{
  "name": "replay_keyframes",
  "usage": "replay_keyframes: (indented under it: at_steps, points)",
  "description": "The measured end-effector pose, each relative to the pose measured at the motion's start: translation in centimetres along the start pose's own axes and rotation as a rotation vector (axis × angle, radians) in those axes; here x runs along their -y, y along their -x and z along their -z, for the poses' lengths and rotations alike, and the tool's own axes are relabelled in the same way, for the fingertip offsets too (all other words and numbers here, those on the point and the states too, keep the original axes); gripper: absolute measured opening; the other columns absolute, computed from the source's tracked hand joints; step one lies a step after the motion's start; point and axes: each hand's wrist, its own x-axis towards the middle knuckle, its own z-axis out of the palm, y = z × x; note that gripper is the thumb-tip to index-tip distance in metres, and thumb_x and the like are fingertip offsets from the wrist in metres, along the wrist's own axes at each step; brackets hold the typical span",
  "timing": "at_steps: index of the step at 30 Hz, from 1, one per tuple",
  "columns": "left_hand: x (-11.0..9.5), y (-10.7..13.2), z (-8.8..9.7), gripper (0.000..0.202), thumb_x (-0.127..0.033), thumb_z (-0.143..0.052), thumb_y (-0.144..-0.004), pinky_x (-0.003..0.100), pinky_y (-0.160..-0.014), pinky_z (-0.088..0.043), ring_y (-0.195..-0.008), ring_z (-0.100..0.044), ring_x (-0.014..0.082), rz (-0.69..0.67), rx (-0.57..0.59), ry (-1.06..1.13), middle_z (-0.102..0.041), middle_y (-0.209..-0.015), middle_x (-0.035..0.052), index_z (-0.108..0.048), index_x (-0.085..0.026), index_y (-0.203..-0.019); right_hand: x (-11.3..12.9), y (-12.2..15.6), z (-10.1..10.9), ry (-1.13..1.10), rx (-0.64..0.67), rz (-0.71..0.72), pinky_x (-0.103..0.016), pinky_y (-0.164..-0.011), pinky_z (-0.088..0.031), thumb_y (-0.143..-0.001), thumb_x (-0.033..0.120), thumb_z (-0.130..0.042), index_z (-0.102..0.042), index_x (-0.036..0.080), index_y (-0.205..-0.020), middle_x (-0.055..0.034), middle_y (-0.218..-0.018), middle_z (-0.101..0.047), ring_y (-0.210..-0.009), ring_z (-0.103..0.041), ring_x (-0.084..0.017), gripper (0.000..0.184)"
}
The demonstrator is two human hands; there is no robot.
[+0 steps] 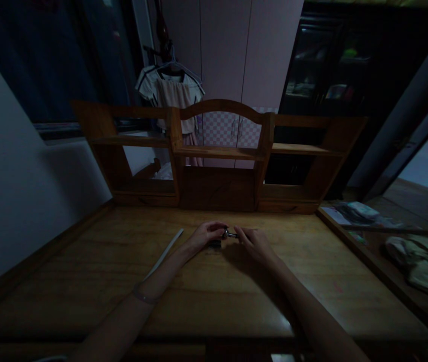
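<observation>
— What is at the left side of the desk?
— A pale flat strip [164, 253] lies slanted on the wooden desk [85, 281], just beside the left forearm. No hand touches it.
— And the left hand?
— The left hand [206, 235] has its fingers curled together, pinching the left end of a small metal piece [231, 234]. A small dark thing [214, 244] lies under this hand.
— How does the piece lie?
— Its long axis goes from left to right, between the two hands — both are equally near. It is just above the desk, in front of the wooden shelf unit [217, 151].
— The right hand?
— The right hand [256, 245] reaches the right end with its fingertips — in this dim light I cannot tell if they pinch or only touch.
</observation>
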Motion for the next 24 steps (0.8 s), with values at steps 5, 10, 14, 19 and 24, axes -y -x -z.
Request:
replay_keyframes:
  at_steps: [5, 10, 14, 19, 24]
  points:
    - [-0.21, 0.21, -0.15, 0.044, -0.041, -0.072, -0.072, 0.030, -0.077, -0.048, -0.082, -0.062, 0.0188, 0.001, -0.004, -0.026, -0.065, -0.097, 0.0105, -0.063, -0.013, -0.105, -0.01, 0.02, 0.06, 0.003, -0.008, 0.010, -0.023, -0.060, -0.035, -0.097, 0.048, -0.025, -0.065, 0.018, -0.078, -0.0050, -0.070, -0.065, -0.064, -0.059, -0.016, 0.054]
    - [-0.09, 0.10, -0.16, 0.044, -0.041, -0.075, -0.068, 0.029, -0.075, -0.048, -0.080, -0.062, 0.0185, 0.000, -0.050, -0.038, -0.066, -0.093, 0.0093, -0.064, -0.013, -0.101, 0.04, 0.06, 0.03, 0.007, -0.014, 0.003, -0.023, -0.061, -0.036, -0.097, 0.048, -0.025, -0.065, 0.018, -0.079, -0.0061, -0.072, -0.066, -0.065, -0.059, -0.016, 0.054]
    - [-0.07, 0.04, -0.13, 0.045, -0.040, -0.075, -0.067, 0.030, -0.075, -0.048, -0.080, -0.062, 0.0185, 0.003, -0.052, -0.048, -0.066, -0.093, 0.0093, -0.064, -0.013, -0.101, -0.03, 0.04, -0.09, 0.003, -0.014, 0.014, -0.023, -0.061, -0.035, -0.097, 0.047, -0.025, -0.065, 0.017, -0.080, -0.0055, -0.072, -0.065, -0.065, -0.059, -0.015, 0.053]
    - [-0.05, -0.01, -0.10, 0.043, -0.039, -0.075, -0.068, 0.030, -0.076, -0.049, -0.080, -0.062, 0.0180, -0.008, -0.055, -0.058, -0.066, -0.092, 0.0091, -0.064, -0.013, -0.100, -0.10, 0.03, -0.14, -0.002, -0.013, 0.001, -0.023, -0.059, -0.035, -0.097, 0.048, -0.025, -0.065, 0.017, -0.079, -0.0053, -0.071, -0.065, -0.064, -0.059, -0.015, 0.054]
    - [0.10, -0.05, -0.14, 0.044, -0.039, -0.075, -0.068, 0.029, -0.075, -0.049, -0.079, -0.062, 0.0182, 0.005, -0.077, -0.033, -0.066, -0.092, 0.0095, -0.064, -0.013, -0.101, -0.03, 0.05, -0.07, -0.003, -0.012, 0.009, -0.024, -0.062, -0.037, -0.097, 0.047, -0.025, -0.066, 0.017, -0.081, -0.0069, -0.073, -0.066, -0.066, -0.060, -0.016, 0.053]
